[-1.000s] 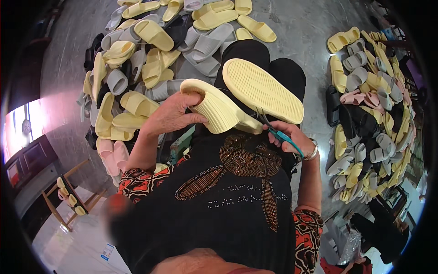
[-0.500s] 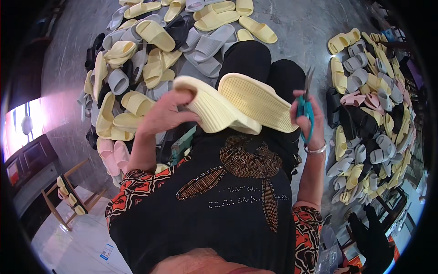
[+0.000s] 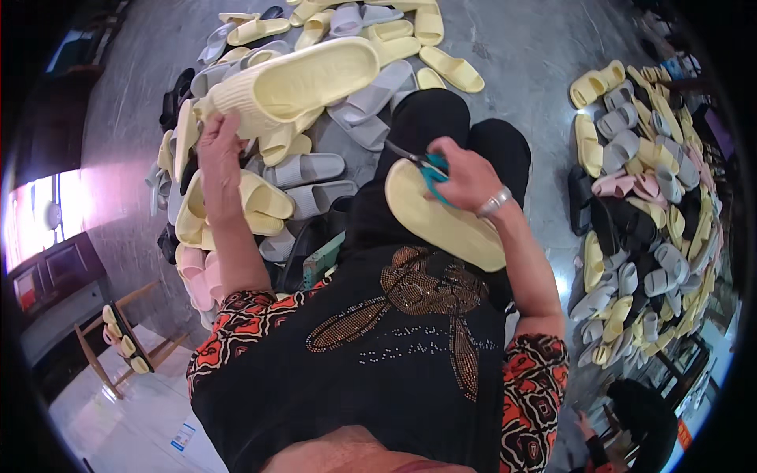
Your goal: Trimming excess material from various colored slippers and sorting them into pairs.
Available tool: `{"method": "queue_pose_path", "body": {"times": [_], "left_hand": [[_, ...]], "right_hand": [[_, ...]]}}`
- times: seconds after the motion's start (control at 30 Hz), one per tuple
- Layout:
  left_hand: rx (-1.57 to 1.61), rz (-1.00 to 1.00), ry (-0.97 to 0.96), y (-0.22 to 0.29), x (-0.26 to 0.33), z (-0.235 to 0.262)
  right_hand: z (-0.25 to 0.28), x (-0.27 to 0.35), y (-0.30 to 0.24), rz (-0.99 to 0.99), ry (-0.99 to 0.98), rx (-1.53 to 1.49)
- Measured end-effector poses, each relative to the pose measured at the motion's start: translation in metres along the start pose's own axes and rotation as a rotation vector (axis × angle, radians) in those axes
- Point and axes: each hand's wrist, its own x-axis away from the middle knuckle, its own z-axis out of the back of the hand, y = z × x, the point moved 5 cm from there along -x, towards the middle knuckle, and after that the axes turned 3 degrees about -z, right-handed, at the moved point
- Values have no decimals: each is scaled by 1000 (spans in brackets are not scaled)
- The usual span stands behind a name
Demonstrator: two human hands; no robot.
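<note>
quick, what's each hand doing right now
Left hand: closed on the heel of a pale yellow foam slide sandal, lifted over the pile.
Right hand: closed on teal-handled scissors, resting on a second pale yellow sandal on the lap.

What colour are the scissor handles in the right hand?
Teal. The scissors sit in the right hand, above a pale yellow slipper; head view shows it best.

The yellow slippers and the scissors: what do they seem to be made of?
The yellow slipper in the left hand and the yellow slipper on the lap look like moulded foam or soft rubber: thick, matte, one piece, ribbed sole. The scissors in the right hand seem to have dark metal blades and teal plastic handles.
</note>
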Motion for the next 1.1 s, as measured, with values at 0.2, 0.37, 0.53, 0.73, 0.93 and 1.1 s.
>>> {"method": "queue_pose_path", "body": {"times": [0.2, 0.37, 0.53, 0.73, 0.93, 1.1], "left_hand": [[84, 223, -63, -41, -4, -20], [-23, 303, -327, -35, 4, -74], [-295, 241, -577, -24, 26, -145], [-408, 306, -865, -75, 35, -212], [-557, 110, -801, -63, 49, -219], [-571, -157, -693, -51, 62, -201]], "right_hand": [[69, 63, 50, -115, 323, -400], [137, 135, 103, 15, 770, -717], [145, 172, 107, 390, 1209, -1238], [116, 154, 106, 667, 843, -1129], [64, 139, 97, 313, 741, -1275], [34, 181, 137, -149, 669, -1340]]}}
